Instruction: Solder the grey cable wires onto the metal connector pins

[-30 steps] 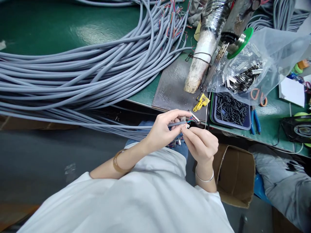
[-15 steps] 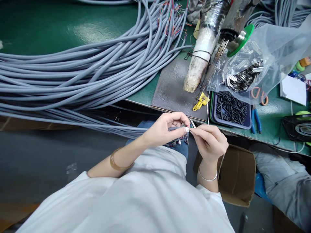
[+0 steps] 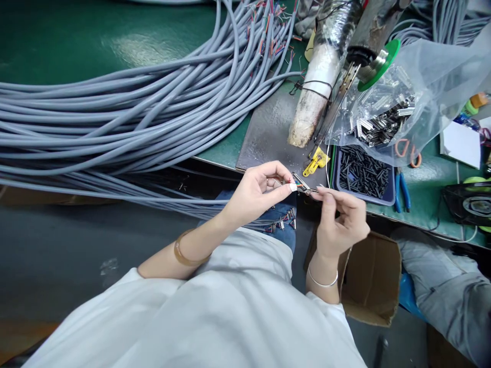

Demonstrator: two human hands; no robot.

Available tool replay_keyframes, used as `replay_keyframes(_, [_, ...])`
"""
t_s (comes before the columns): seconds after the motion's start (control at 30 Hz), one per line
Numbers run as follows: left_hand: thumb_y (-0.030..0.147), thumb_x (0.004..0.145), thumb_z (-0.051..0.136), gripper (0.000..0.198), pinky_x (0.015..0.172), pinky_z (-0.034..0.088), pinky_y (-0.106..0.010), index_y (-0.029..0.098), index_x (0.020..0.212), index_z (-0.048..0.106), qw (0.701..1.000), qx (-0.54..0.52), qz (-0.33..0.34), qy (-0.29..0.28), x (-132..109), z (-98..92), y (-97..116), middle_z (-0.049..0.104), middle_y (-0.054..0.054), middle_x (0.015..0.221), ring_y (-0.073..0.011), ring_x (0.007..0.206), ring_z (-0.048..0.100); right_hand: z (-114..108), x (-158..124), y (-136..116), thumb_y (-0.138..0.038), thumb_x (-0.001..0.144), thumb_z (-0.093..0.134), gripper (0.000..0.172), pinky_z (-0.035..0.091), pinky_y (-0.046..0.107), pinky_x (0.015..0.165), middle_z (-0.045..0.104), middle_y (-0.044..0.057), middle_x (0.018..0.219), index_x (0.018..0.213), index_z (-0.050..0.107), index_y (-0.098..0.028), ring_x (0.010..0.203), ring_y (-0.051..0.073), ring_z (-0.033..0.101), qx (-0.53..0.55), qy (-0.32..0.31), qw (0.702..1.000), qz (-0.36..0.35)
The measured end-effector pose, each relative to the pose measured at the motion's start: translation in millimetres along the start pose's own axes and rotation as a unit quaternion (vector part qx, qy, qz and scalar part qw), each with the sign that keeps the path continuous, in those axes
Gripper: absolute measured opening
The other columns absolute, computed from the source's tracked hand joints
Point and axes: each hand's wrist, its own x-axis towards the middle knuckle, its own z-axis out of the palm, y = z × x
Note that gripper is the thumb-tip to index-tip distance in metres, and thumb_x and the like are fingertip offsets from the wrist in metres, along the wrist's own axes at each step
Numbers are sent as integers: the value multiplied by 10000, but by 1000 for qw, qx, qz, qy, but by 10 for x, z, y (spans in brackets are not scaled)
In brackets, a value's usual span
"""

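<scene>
My left hand (image 3: pixel 264 190) is closed in a pinch on the wired end of a grey cable, just over my lap. From its fingertips sticks out a small metal connector (image 3: pixel 301 183) with thin coloured wires at its back. My right hand (image 3: pixel 340 217) is closed, thumb against forefinger, at the connector's right end. Something thin and dark shows at those fingertips, too small to name. Below, several finished cable ends with connectors (image 3: pixel 282 225) lie across my jeans.
A thick bundle of grey cables (image 3: pixel 153 112) covers the green bench's left side. Beyond my hands are a soldering iron (image 3: pixel 337 105), a solder spool (image 3: pixel 383 66), a yellow clip (image 3: pixel 316 162), a tray of black tubes (image 3: pixel 392 189), a bag of connectors (image 3: pixel 437 76) and blue-handled pliers (image 3: pixel 402 191). A cardboard box (image 3: pixel 372 276) stands below.
My left hand has risen toward the bench, bringing the connector into fuller view. My right hand has shifted right, and its fingertips are farther from the left ones.
</scene>
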Motion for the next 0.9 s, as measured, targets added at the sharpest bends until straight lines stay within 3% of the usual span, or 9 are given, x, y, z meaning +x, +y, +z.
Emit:
replay_keyframes(0.13, [217,784,781,145,617,488,-180,146,803,655,1000,16,19,6,22,30,-8,643,-3,766,-74,647,570,86,-25,62,-150,889,712,105,658,315,730,779,18,966,941,683,-237,868,174,771,23,-60,998,-13])
replay_keyframes(0.3, [222,784,756,114,518,438,-196,151,814,672,1000,-1,-11,-16,40,-33,-43,645,-3,733,-67,549,514,145,17,95,-103,870,720,171,642,316,764,783,11,947,956,686,-247,877,166,761,-24,-42,995,-82])
replay_keyframes(0.43, [163,756,681,82,486,404,-216,153,836,694,996,-58,-41,-51,37,-127,-78,631,2,695,-73,505,494,157,7,105,-77,856,726,179,632,292,750,784,10,940,932,690,-235,864,151,754,4,-52,997,-63])
replay_keyframes(0.6, [129,727,671,103,496,393,-195,150,825,692,994,-78,-46,-56,23,-151,-85,620,13,685,-60,513,488,153,-24,118,-81,854,726,173,641,302,747,782,8,946,929,685,-231,871,156,759,24,-58,997,-43])
replay_keyframes(0.77, [219,747,785,153,517,423,-170,143,790,660,998,-30,-45,-22,20,-84,-48,634,4,728,-59,561,515,164,-41,135,-96,858,724,161,648,315,751,783,12,960,931,682,-233,875,160,760,26,-54,997,-42])
replay_keyframes(0.9, [187,768,769,118,662,510,-186,140,779,662,999,40,18,27,33,21,-56,675,-15,779,-89,686,613,198,-22,155,-90,859,714,163,645,327,770,782,25,987,921,662,-231,891,166,759,15,-41,996,-73])
